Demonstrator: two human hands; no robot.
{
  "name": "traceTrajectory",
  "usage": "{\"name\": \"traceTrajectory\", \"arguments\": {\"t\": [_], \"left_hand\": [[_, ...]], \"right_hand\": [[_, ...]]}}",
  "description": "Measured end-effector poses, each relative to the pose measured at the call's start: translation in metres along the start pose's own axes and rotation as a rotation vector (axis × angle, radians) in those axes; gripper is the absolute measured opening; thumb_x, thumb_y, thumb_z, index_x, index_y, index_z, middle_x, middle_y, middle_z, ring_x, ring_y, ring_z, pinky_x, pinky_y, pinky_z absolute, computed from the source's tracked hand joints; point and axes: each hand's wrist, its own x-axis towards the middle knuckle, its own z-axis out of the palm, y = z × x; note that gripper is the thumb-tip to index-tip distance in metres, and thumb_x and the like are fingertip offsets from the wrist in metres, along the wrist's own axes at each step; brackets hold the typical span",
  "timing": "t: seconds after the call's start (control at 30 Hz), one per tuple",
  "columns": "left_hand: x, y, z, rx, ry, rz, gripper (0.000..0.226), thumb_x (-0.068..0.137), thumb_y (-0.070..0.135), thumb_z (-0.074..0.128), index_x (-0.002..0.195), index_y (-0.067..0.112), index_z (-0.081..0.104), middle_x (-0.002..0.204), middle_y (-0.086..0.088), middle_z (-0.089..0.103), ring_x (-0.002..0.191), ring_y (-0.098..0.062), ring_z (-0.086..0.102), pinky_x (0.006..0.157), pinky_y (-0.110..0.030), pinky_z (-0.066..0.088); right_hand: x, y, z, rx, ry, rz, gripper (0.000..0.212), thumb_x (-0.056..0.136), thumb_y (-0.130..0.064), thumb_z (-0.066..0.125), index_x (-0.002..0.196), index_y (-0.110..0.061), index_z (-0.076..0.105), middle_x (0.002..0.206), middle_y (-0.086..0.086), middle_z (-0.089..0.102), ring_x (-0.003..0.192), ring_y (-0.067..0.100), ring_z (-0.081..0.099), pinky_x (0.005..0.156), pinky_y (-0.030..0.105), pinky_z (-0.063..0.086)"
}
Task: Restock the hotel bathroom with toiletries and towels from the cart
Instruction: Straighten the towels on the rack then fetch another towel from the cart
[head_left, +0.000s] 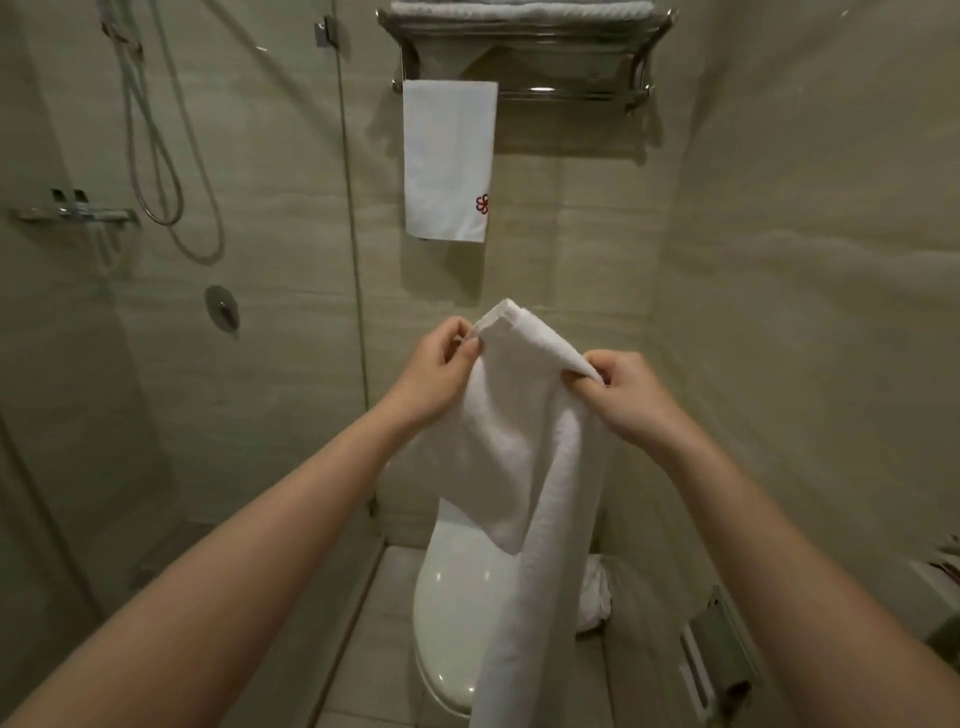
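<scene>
I hold a white towel (524, 467) up in front of me, above the toilet. My left hand (439, 371) pinches its upper left corner. My right hand (626, 395) grips the top edge a little lower, to the right. The towel hangs down in a long fold past the toilet lid. On the wall ahead is a chrome towel rack (524, 62). A white hand towel with a red flower emblem (449, 161) hangs from the left part of the rack's lower bar. Folded white towels (519, 7) lie on the top shelf.
A white toilet (457, 613) with its lid down stands below the towel. A glass shower partition (348, 260) with a hose and tap behind it is at the left. A toilet-paper holder (719, 654) is on the right wall. A white bag (595, 592) sits beside the toilet.
</scene>
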Motion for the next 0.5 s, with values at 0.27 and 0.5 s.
{"name": "traceTrajectory", "arguments": {"t": [0.27,0.5], "left_hand": [[0.082,-0.032,0.021,0.333,-0.138,0.227,0.015,0.095,0.016,0.050,0.080,0.017,0.047,0.063,0.006,0.046,0.061,-0.012,0.039,0.057,-0.011,0.031],[0.138,-0.085,0.028,0.262,-0.050,0.187,0.022,0.090,0.021,0.059,0.096,0.020,0.038,0.075,0.012,0.048,0.061,0.001,0.045,0.059,-0.012,0.035]], "right_hand": [[0.075,0.024,0.029,0.127,-0.002,-0.067,0.014,0.090,-0.005,0.055,0.100,-0.006,0.066,0.086,-0.003,0.064,0.074,0.001,0.054,0.068,0.018,0.045],[0.175,0.070,0.043,-0.012,0.068,-0.107,0.035,0.092,-0.019,0.053,0.067,0.006,0.050,0.061,0.001,0.038,0.061,0.013,0.034,0.057,0.031,0.026]]}}
